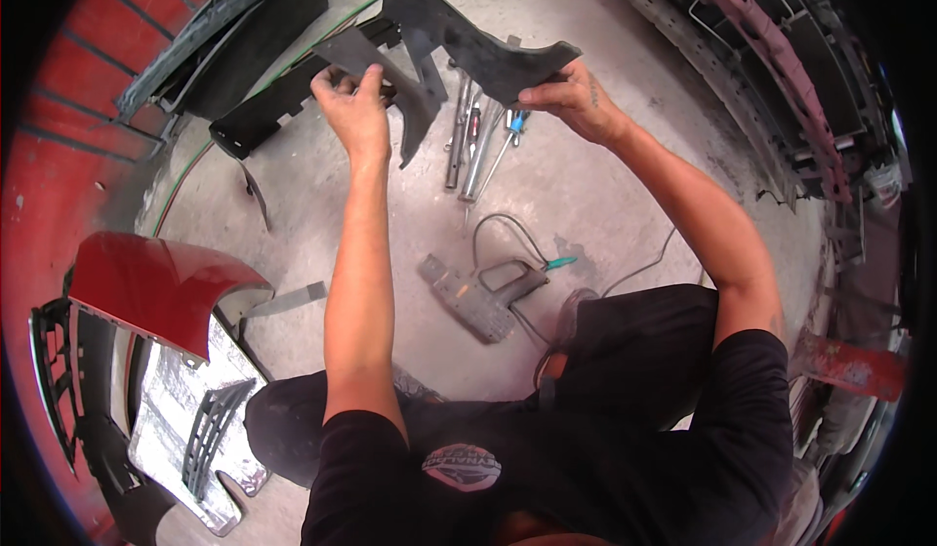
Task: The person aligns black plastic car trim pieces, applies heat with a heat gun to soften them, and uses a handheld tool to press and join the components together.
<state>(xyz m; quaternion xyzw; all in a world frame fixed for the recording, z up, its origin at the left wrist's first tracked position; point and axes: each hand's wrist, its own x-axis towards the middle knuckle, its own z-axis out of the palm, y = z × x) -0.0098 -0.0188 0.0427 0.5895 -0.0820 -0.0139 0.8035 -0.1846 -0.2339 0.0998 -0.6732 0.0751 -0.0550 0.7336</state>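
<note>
Upper centre: left-hand panel (420,117) and right-hand panel (488,58) both matte black to charcoal. Floor (605,224) mottled pale grey. Wall (93,53), upper left: red, dark parallel lines. Curved panel (161,287), lower left: glossy deep red. Sheet (176,400) below it: crinkled silver. Centre: power tool (464,297) dusty grey-brown, fitting (560,263) teal. Screwdriver handle (515,124) blue. Shirt (586,478) black. Long strip (771,87), upper right: dull pink, perhaps; blurred there.

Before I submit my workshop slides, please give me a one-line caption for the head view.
Left hand and right hand hold dark curved pieces above hand tools on a gray floor.
</note>
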